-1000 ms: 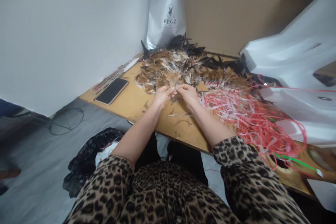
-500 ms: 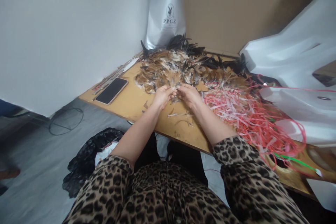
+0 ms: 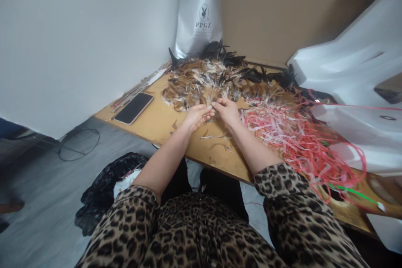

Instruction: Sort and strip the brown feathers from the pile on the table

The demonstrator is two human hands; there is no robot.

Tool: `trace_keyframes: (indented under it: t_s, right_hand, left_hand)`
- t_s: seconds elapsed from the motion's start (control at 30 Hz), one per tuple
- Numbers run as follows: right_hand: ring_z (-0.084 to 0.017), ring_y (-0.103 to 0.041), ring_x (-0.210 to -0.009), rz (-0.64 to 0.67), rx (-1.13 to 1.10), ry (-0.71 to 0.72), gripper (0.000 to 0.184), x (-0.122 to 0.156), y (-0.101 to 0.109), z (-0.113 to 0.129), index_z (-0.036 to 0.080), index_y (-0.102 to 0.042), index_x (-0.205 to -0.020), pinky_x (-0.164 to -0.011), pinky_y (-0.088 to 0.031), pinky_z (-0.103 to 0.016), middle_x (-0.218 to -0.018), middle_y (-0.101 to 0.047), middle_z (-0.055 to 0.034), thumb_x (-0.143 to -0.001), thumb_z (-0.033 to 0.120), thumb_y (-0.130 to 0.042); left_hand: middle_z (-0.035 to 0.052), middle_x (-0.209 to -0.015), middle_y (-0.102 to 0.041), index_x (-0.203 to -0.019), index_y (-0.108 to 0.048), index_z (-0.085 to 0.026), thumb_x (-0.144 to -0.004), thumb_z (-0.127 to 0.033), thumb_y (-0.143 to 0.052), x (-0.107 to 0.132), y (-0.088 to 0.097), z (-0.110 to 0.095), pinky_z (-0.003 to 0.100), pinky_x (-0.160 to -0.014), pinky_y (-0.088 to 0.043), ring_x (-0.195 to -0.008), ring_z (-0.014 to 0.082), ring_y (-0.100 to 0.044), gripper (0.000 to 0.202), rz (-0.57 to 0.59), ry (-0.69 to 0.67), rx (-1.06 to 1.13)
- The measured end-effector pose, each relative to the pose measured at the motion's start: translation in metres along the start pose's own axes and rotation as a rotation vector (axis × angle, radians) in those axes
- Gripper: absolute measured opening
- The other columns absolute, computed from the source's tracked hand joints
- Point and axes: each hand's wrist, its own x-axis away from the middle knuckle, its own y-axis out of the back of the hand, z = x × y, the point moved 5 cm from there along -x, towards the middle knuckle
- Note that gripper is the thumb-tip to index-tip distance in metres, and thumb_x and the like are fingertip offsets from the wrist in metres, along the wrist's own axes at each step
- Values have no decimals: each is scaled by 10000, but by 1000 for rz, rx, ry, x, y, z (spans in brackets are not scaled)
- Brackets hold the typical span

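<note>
While both hands meet above the near side of the wooden table, a tan feather tuft fans out beyond their fingertips, just before the loose feather pile on the far side. The left hand pinches its base, and the right hand appears to pinch there too; the quill ends are hidden. It should be nearly weightless, soft and easily ruffled at the vanes, stiffer along the quills, so the bare quill end seems the best hold. Red-and-white plastic strips lie to the right.
</note>
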Motion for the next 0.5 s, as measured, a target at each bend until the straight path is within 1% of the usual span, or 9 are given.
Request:
trace_keyframes:
  t_s: [0.13,0.23,0.3,0.33,0.4,0.5]
  right_hand:
    - [-83,-444,-484,36,-55,-65,239,2,-2,-1,177,-525,-602,-498,-351,-227,-538,-521,49,-568,344,-694]
    - [-106,-508,-542,68,-59,-39,233,3,-3,1,177,-565,-686,-556,-402,-249,-616,-580,24,-585,350,-684]
    - [-131,-553,-618,103,34,58,243,3,-3,6,178,-589,-760,-619,-430,-275,-703,-621,-3,-610,351,-670]
    - [-142,-565,-656,118,123,132,243,4,-3,10,180,-598,-792,-652,-435,-288,-744,-632,-15,-630,352,-657]
    - [-164,-571,-726,144,377,313,225,8,-3,19,183,-610,-839,-715,-424,-312,-800,-639,-34,-684,346,-617]
    - [-203,-558,-830,161,798,559,196,16,-6,31,185,-613,-888,-801,-362,-350,-856,-640,-58,-754,318,-557]
  left_hand:
    - [61,-676,-668,-727,-626,-76,-700,-171,-670,1,0,-1,135,-483,-430,-541,65,-604,108,9,-17,-42]
    - [71,-720,-679,-744,-625,-88,-696,-197,-678,0,2,-3,149,-500,-431,-582,83,-621,130,-16,-37,-41]
    - [61,-707,-677,-754,-627,-97,-699,-196,-675,0,4,-4,154,-518,-434,-601,88,-626,123,-43,-46,-7]
    - [56,-707,-677,-760,-630,-100,-702,-192,-671,-1,5,-4,158,-536,-441,-610,88,-627,116,-50,-48,14]
    - [59,-739,-683,-778,-639,-102,-706,-188,-664,-2,6,-4,178,-595,-462,-645,92,-632,115,-45,-51,49]
    - [77,-804,-692,-806,-652,-102,-696,-194,-671,-3,7,-3,232,-712,-481,-721,115,-641,144,-6,-48,70]
